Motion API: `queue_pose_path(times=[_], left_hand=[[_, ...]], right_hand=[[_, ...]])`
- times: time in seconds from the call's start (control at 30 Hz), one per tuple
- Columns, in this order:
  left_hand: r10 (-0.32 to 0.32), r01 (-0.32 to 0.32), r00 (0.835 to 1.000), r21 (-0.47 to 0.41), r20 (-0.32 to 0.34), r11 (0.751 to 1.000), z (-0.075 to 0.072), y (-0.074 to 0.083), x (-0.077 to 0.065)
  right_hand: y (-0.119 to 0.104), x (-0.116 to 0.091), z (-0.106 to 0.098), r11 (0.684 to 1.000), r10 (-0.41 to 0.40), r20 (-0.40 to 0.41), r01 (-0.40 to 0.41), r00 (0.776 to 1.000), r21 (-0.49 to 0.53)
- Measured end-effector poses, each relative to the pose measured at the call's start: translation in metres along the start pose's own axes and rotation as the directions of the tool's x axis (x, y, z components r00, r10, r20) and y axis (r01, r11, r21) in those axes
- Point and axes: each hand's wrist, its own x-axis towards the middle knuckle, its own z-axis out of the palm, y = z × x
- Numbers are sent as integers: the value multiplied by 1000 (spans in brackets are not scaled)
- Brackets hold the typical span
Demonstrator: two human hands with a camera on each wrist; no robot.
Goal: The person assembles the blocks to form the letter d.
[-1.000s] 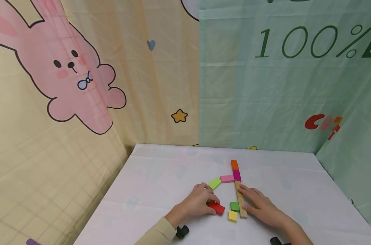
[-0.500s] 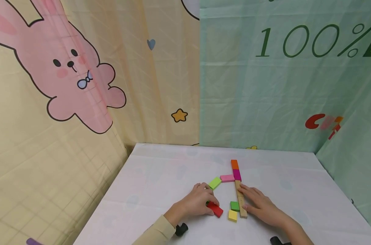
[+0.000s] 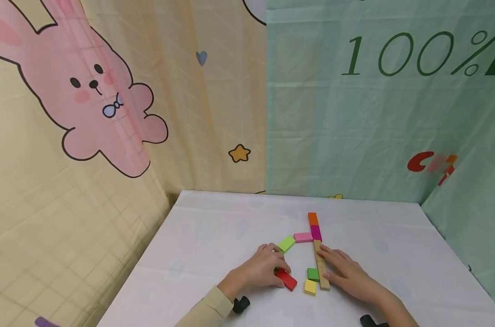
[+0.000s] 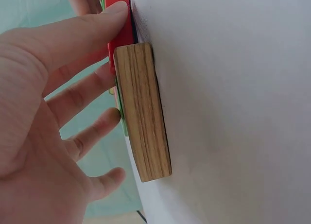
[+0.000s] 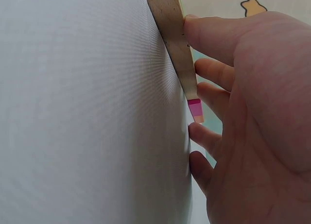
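In the head view my left hand (image 3: 262,267) pinches a red block (image 3: 288,280), thumb on its near side. Right beside the red one is a wooden-sided block (image 4: 142,112) with a green face, which two of my left fingertips touch in the left wrist view; from the head it is mostly hidden under the hand. My right hand (image 3: 351,275) lies along a plain wooden strip (image 3: 322,268), its outstretched fingers and thumb touching the strip's right edge. Left of the strip's lower end lie a green block (image 3: 313,274) and a yellow block (image 3: 310,287).
Past the strip, a magenta block (image 3: 315,232) and an orange block (image 3: 313,219) continue its line. A pink block (image 3: 303,237) and a lime block (image 3: 287,244) curve off leftward. Black objects (image 3: 241,305) show near my wrists on the white table (image 3: 215,218); printed curtains stand behind.
The red block has shifted slightly left and turned more steeply in my left hand's pinch. My right hand and the other blocks have stayed put.
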Motion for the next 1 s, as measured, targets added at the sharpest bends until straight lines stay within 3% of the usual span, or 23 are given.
queue_pose_path(times=[0.3, 1.0], left_hand=[[-9, 9, 1000, -47, 10, 999, -3, -1, 0], [-15, 17, 999, -49, 29, 999, -3, -2, -2]], right_hand=[[0, -1, -2, 1000, -12, -4, 12, 1000, -6], [-2, -1, -2, 1000, -4, -4, 4, 1000, 0]])
